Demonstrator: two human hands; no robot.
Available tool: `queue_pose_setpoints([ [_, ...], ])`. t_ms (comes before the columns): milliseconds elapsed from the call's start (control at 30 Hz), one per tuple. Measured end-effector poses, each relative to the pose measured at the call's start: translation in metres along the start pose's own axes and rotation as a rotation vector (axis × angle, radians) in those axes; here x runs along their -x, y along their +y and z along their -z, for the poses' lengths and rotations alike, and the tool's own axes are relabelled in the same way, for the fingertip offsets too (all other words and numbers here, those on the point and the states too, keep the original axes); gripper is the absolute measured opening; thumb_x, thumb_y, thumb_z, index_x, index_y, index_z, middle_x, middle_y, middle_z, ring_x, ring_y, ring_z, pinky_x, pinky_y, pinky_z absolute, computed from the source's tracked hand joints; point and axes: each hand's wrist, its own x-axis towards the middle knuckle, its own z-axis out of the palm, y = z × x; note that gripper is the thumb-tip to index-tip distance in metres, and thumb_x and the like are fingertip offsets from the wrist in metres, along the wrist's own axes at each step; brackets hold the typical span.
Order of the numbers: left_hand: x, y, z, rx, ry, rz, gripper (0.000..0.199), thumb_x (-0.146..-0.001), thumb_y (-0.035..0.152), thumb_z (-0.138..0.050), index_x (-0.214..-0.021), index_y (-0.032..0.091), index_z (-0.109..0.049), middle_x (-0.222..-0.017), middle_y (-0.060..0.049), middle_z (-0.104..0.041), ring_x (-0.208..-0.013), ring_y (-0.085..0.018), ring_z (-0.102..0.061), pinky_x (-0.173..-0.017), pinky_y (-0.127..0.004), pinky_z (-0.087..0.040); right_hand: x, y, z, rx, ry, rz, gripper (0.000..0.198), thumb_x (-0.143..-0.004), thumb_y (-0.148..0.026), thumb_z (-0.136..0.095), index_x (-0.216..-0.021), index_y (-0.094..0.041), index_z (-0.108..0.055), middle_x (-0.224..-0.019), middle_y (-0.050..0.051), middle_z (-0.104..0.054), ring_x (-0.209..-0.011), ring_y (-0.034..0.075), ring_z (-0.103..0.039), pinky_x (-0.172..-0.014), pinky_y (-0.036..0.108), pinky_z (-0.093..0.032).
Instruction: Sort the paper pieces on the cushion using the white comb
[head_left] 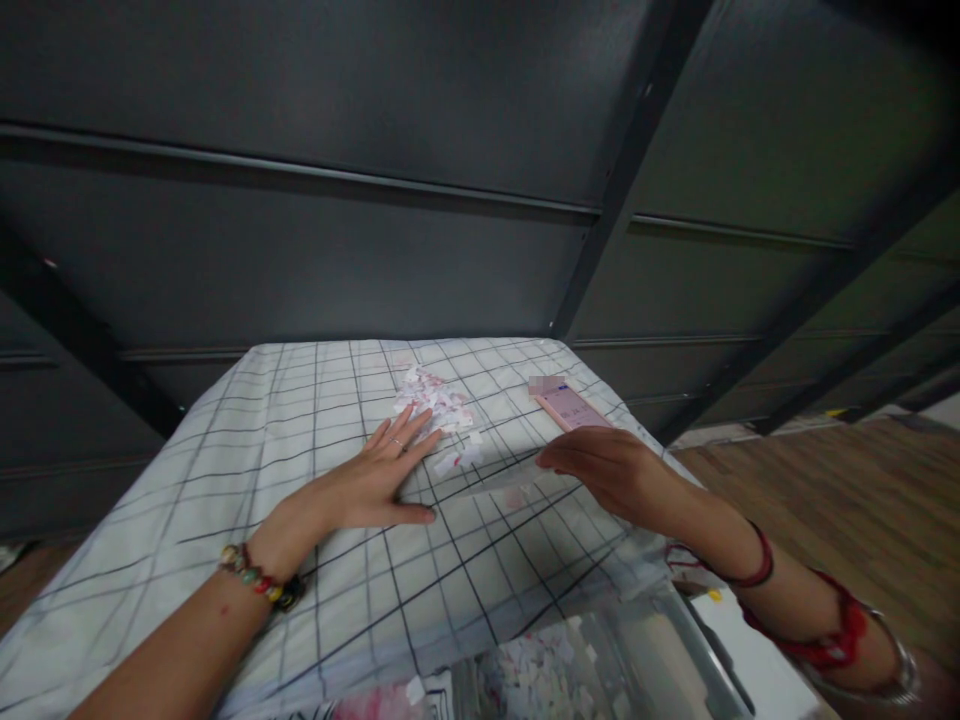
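My left hand (386, 470) lies with fingers spread on the checked tablecloth (315, 400), its fingertips at the near edge of a pile of small white and pinkish paper scraps (439, 398). A few scraps lie apart, just right of those fingers. My right hand (611, 465) has its fingers pressed together, pinching what looks like a thin clear plastic sheet (499, 482); the sheet is see-through and its outline is hard to make out. Just beyond the right hand is a phone (574, 405) with a pinkish screen, its near end partly covered by the hand.
A clear plastic box (667, 650) at the near edge has many paper scraps (540, 665) in one part. Beside it are a pink item (379, 700) and a white box (750, 650). Dark panels (360, 250) stand behind the table; wooden floor (840, 490) shows at right.
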Motion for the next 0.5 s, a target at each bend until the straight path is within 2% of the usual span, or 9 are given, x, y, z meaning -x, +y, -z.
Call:
queue_pose_setpoints([
  [167, 0.000, -0.004, -0.003, -0.010, 0.002, 0.023, 0.092, -0.083, 0.054, -0.060, -0.150, 0.013, -0.011, -0.154, -0.020, 0.008, -0.139, -0.035, 0.012, -0.110, -0.053, -0.006, -0.008, -0.002, -0.012, 0.094, -0.103, -0.124, 0.027, -0.086, -0.005, -0.043, -0.093, -0.016, -0.067, -0.086, 0.006, -0.071, -0.074, 0.013, -0.065, -0.066, 0.026, -0.054],
  [300, 0.000, -0.006, -0.004, -0.011, 0.010, 0.007, 0.087, -0.085, 0.052, -0.058, -0.149, 0.014, -0.015, -0.154, -0.019, 0.008, -0.139, -0.034, 0.013, -0.110, -0.054, -0.006, -0.007, 0.000, -0.014, 0.116, -0.172, -0.115, 0.026, -0.085, -0.006, -0.046, -0.097, -0.018, -0.066, -0.084, 0.002, -0.072, -0.071, 0.012, -0.066, -0.064, 0.024, -0.053],
  [367, 0.000, -0.006, -0.005, -0.002, 0.021, 0.004, 0.085, -0.085, 0.052, -0.058, -0.149, 0.014, -0.017, -0.154, -0.019, 0.007, -0.139, -0.035, 0.012, -0.110, -0.055, -0.006, -0.005, 0.006, -0.010, 0.123, -0.111, -0.095, 0.030, -0.084, -0.003, -0.043, -0.096, -0.019, -0.065, -0.083, 0.001, -0.072, -0.072, 0.011, -0.066, -0.065, 0.023, -0.052],
  [500, 0.001, -0.008, -0.008, 0.018, 0.038, -0.016, 0.084, -0.085, 0.053, -0.058, -0.149, 0.017, -0.017, -0.154, -0.018, 0.007, -0.139, -0.037, 0.011, -0.110, -0.057, -0.007, -0.008, 0.027, 0.003, 0.218, 0.113, -0.097, 0.029, -0.084, -0.003, -0.041, -0.098, -0.017, -0.063, -0.088, 0.004, -0.071, -0.082, 0.013, -0.065, -0.072, 0.025, -0.051],
])
